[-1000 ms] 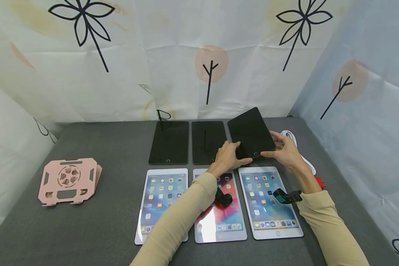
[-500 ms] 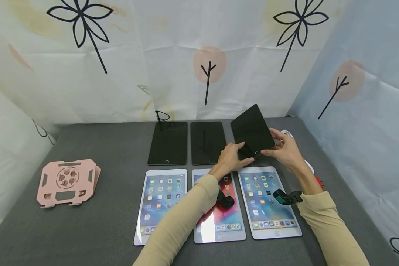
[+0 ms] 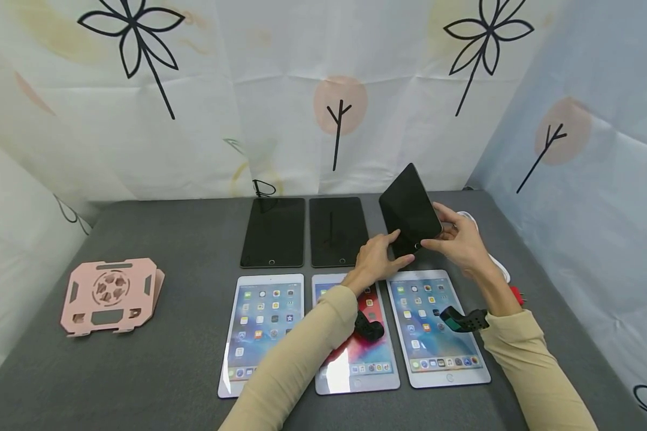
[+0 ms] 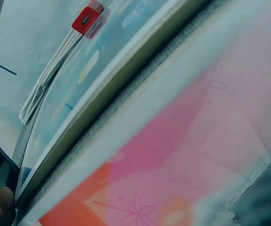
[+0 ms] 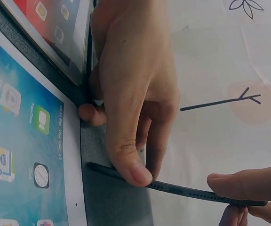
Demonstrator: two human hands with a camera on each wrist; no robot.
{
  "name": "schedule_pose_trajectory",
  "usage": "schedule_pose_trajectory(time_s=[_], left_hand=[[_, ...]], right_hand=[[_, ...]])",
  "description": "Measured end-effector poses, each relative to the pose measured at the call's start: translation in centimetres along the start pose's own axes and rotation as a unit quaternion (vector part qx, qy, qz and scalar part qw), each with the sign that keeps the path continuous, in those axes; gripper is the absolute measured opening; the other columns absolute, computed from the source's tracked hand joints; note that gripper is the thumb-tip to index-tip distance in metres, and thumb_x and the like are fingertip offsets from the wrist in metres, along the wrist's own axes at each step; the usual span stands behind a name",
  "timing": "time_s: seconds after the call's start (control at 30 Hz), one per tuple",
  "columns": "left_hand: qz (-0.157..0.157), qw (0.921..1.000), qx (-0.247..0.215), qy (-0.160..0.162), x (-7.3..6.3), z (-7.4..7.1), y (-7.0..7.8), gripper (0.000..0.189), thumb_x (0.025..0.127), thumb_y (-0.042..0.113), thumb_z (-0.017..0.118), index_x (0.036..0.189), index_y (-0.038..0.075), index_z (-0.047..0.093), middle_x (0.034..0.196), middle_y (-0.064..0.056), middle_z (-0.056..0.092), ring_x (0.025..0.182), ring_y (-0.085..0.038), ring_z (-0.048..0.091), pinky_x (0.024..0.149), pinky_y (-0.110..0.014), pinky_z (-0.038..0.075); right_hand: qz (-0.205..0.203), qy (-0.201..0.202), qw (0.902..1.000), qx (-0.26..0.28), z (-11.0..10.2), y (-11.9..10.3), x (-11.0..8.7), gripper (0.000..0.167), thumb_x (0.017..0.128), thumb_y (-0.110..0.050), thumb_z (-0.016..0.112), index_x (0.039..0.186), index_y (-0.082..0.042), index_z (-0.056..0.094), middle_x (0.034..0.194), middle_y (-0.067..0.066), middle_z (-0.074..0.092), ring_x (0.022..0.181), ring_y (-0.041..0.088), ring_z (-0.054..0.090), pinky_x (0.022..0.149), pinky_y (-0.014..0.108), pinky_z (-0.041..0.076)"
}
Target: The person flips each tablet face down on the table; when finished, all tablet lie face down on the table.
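A black tablet (image 3: 407, 209) is tilted up at the back right, its far end raised. My right hand (image 3: 460, 242) grips its lower right corner, thumb on the screen side and fingers behind. My left hand (image 3: 376, 257) reaches to the lower left part, forefinger at the screen and thumb held apart near the bottom edge. Seen from the right wrist, the black tablet (image 5: 178, 189) is edge-on, with the left hand (image 5: 135, 94) touching it and the right hand's thumb (image 5: 248, 183) pressed on its face. Under the hands lies a lit white tablet (image 3: 437, 329).
Two dark tablets lie in the back row, the left one (image 3: 274, 233) and the middle one (image 3: 336, 230). In front are a lit tablet (image 3: 266, 311) and a red-screened tablet (image 3: 374, 368). A pink folding stand (image 3: 110, 293) is at left, a red charger (image 3: 517, 296) with white cable at right.
The black tablet has tilted up further, its far edge rising and its screen turning more edge-on. Both hands have kept their places on it with only slight shifts.
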State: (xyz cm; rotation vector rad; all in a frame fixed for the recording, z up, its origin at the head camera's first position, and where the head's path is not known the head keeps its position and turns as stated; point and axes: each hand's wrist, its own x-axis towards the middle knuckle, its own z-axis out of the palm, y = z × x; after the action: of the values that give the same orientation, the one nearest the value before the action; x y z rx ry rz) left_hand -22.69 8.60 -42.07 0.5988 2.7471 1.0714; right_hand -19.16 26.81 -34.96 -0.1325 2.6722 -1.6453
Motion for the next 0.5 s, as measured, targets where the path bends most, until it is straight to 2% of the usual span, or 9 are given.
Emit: schedule_pose_trajectory(time_s=[0.27,0.33,0.4,0.5], left_hand=[[0.009,0.9998,-0.016,-0.003,-0.05,-0.04,-0.22,0.072,0.096,0.048,0.068,0.157,0.019,0.043,0.15,-0.012,0.057,0.098,-0.024,0.066,0.075,-0.03,0.052],[0.01,0.9997,-0.02,-0.007,-0.06,-0.13,-0.3,0.072,0.096,0.048,0.068,0.157,0.018,0.042,0.152,-0.012,0.055,0.107,-0.027,0.068,0.081,-0.032,0.054],[0.018,0.9992,-0.032,-0.015,-0.06,-0.31,-0.38,0.073,0.097,0.046,0.068,0.158,0.015,0.041,0.154,-0.013,0.053,0.119,-0.028,0.066,0.091,-0.034,0.056],[0.032,0.996,-0.072,-0.042,-0.11,-0.87,-0.53,0.077,0.097,0.042,0.068,0.16,0.011,0.035,0.154,-0.017,0.051,0.118,-0.027,0.069,0.097,-0.034,0.056]], right_hand=[[-0.011,0.0,0.9999,0.012,0.44,-0.33,0.09,0.084,0.091,0.013,0.066,0.162,0.0,0.022,0.136,0.03,0.041,0.092,-0.002,0.059,0.08,0.007,0.051],[-0.012,-0.002,0.9998,0.012,0.58,-0.39,0.14,0.084,0.091,0.013,0.065,0.162,-0.001,0.022,0.138,0.031,0.04,0.093,-0.002,0.059,0.08,0.007,0.051],[-0.013,-0.005,0.9998,0.016,0.74,-0.48,0.19,0.084,0.091,0.013,0.065,0.162,-0.002,0.022,0.141,0.031,0.038,0.094,-0.001,0.06,0.08,0.007,0.051],[-0.017,-0.011,0.9996,0.02,1.0,-0.65,0.24,0.083,0.092,0.012,0.065,0.162,-0.003,0.022,0.142,0.03,0.036,0.096,0.001,0.059,0.08,0.008,0.05]])
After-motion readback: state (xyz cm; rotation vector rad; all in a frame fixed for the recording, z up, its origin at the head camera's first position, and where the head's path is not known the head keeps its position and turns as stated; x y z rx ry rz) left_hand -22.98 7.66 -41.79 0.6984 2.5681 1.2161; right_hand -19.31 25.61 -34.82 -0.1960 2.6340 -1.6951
